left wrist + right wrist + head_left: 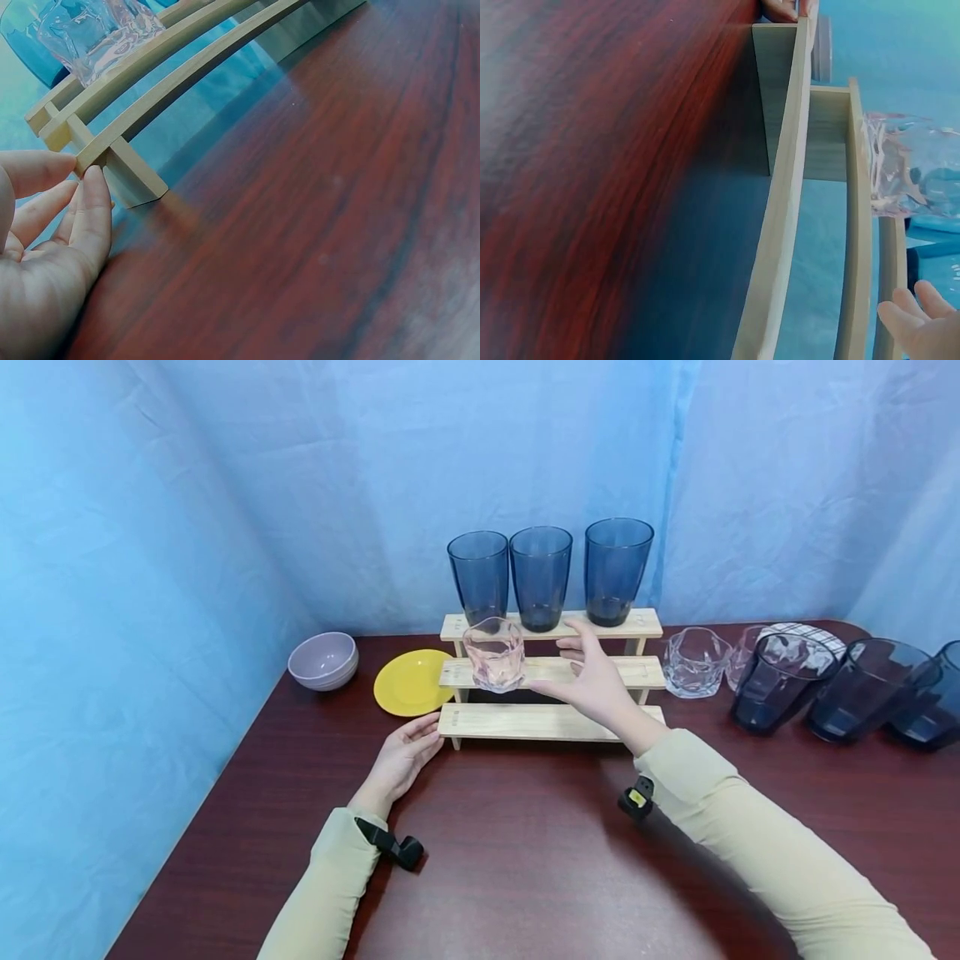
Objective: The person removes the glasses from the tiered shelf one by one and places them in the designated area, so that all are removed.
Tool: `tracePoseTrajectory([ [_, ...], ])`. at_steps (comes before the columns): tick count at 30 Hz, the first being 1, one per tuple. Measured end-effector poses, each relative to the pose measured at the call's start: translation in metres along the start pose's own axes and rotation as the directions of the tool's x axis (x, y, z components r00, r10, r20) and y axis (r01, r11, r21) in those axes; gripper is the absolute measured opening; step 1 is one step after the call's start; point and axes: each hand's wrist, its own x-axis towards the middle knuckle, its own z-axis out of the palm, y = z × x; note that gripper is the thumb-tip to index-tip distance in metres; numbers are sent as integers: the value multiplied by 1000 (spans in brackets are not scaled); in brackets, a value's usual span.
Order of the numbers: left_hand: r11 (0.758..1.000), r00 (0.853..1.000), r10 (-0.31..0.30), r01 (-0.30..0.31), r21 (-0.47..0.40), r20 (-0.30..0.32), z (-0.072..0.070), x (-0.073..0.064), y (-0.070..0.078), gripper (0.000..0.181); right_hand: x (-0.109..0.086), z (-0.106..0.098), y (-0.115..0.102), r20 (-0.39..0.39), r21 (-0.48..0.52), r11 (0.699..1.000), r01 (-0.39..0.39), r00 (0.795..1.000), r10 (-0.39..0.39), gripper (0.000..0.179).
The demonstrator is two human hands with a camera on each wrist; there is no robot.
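Note:
A pink-tinted clear glass [495, 656] with a wavy rim stands upright at the left part of the middle step of a three-step wooden rack [540, 720]. My right hand [588, 681] is just right of this glass, thumb and fingers spread apart with nothing between them. In the right wrist view, its fingertips [922, 304] show beside the steps, apart from the glass. With thumb and fingers, my left hand [405, 756] pinches the left end of the lowest step, seen closely in the left wrist view. Three blue tumblers [542, 577] line the top step.
Left of the rack are a yellow plate [412, 685] and a lilac bowl [324, 662]. On the right stand clear glasses [696, 664] and several dark blue tumblers [783, 685], partly hiding a black-and-white patterned plate [810, 631]. Blue curtains [375, 485] hang behind the table.

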Motion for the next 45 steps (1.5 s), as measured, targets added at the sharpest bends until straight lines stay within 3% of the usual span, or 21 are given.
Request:
tracePoseTrajectory([
  [7,1000,1000,-7,6,-10,-7,0,-1,1,46,15,15,-4,63,23,1000,-8,998,7,102],
  [15,1000,1000,3,-3,-7,1,1,1,2,46,27,30,-10,75,-6,1000,-11,997,12,104],
  [24,993,989,113,-110,-34,100,-8,3,-7,49,34,40,-15,80,22,999,-38,996,36,104],
  [31,1000,1000,-14,14,5,11,1,1,4,47,35,45,-17,44,-32,998,-46,998,47,102],
  [45,1000,1000,-7,7,-11,0,1,-1,0,46,33,50,-19,14,-119,992,-33,999,35,91],
])
